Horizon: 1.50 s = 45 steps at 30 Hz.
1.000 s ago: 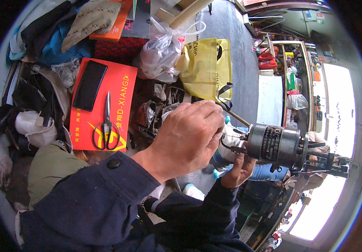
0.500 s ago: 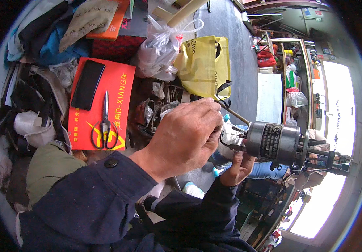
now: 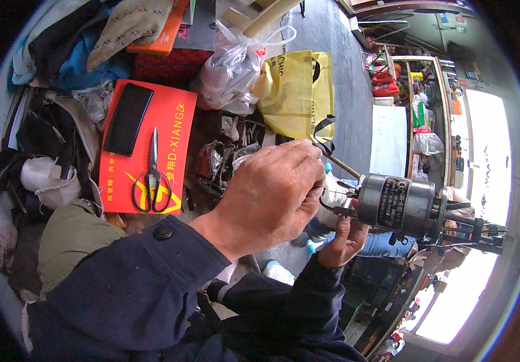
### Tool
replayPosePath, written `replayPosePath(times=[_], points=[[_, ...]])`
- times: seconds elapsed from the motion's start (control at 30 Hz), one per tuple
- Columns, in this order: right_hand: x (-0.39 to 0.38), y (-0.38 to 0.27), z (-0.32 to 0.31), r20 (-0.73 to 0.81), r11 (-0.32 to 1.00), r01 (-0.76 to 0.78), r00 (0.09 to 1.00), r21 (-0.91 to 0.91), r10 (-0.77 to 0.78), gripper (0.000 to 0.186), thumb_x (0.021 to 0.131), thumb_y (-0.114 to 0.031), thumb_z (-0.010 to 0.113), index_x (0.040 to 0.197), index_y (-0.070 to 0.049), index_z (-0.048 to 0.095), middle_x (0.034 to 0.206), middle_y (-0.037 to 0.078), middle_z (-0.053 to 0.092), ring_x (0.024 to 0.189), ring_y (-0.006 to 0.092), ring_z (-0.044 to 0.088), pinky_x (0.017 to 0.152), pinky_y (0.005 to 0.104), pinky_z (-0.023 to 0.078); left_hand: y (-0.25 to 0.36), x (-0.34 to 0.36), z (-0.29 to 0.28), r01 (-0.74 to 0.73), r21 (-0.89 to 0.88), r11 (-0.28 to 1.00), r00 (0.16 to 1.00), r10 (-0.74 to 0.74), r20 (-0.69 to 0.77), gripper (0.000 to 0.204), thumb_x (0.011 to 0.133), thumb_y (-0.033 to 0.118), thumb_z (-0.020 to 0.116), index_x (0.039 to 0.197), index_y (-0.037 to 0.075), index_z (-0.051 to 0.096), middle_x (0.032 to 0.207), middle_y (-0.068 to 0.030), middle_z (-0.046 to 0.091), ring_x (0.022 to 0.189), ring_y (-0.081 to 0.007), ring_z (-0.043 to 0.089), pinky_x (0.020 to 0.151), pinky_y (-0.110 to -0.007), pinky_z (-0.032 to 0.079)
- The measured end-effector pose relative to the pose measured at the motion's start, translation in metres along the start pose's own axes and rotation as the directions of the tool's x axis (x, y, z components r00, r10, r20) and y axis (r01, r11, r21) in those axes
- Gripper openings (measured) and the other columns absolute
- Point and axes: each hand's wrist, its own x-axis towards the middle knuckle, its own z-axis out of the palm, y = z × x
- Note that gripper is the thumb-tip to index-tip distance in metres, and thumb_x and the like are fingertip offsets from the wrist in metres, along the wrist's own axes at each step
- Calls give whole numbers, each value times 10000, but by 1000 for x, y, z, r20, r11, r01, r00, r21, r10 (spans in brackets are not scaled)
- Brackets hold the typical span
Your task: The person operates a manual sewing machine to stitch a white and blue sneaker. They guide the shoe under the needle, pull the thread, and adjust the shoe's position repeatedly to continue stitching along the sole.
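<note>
My left hand is closed, fingertips pinched beside the wired end of a silver cylindrical motor unit with dark rods on its far end; what it pinches is hidden. Lower right, my right hand grips the unit from underneath, thumb and fingers against its underside. A thin brass-coloured rod runs diagonally behind the left fingertips toward the motor. Left of my hands, long black-handled scissors and a black phone lie on a red printed board.
A knotted plastic bag, yellow tote, folded cloths and dark scraps surround the board. Behind the motor is another person's jeans-clad leg. Cluttered shelves and bright windows line the right side.
My left hand and the motor unit have shifted only a few pixels, along with the whole view. Both hands keep the same hold.
</note>
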Motion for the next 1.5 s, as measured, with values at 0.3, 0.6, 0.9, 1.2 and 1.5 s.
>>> replayPosePath(times=[0.3, 0.6, 0.9, 1.2, 1.5], points=[[0, -4, -1, 24, 1000, -22, 999, 0, 22, 397, 1004, -69, 595, 1391, 18, 592, 1320, 153, 662, 1207, 238, 630, 1063, 383, 472, 1, 0, 2, 11, 20, 1000, 1000, -11, -1, 195, 800, 38, 745, 957, 41, 629, 1181, -181, 685, 1167, -387, 662, 985, -474, 534], [-1, -9, 7, -51, 999, 44, 998, 15, -43, 396, 1001, -72, 605, 1386, 18, 600, 1296, 157, 685, 1172, 238, 651, 1046, 392, 490, 3, 1, 2, -13, 83, 997, 1000, 14, -20, 179, 801, 62, 750, 943, 64, 641, 1168, -134, 680, 1123, -353, 671, 905, -452, 544], [0, -23, 14, -26, 996, 84, 996, -5, -84, 382, 1008, -98, 611, 1365, 37, 636, 1324, 171, 685, 1219, 256, 642, 1082, 437, 475, 3, 0, 1, 1, 57, 998, 1000, -1, -9, 181, 796, 62, 747, 943, 56, 641, 1190, -156, 684, 1154, -368, 665, 948, -470, 537], [-1, -21, 10, 2, 998, 63, 998, -14, -63, 358, 1013, -87, 603, 1346, 36, 652, 1317, 173, 687, 1226, 261, 638, 1101, 432, 460, 5, 0, 0, 39, 47, 998, 999, -40, 19, 188, 790, 55, 739, 935, 48, 620, 1180, -179, 690, 1173, -382, 658, 978, -482, 531], [-1, -20, 12, -17, 998, 66, 998, -22, -66, 344, 1016, -74, 594, 1334, 49, 639, 1285, 169, 693, 1180, 244, 654, 1069, 407, 481, 5, 0, 1, 29, 48, 998, 1000, -29, 2, 185, 790, 53, 741, 926, 50, 615, 1159, -180, 695, 1147, -383, 670, 964, -483, 539]])
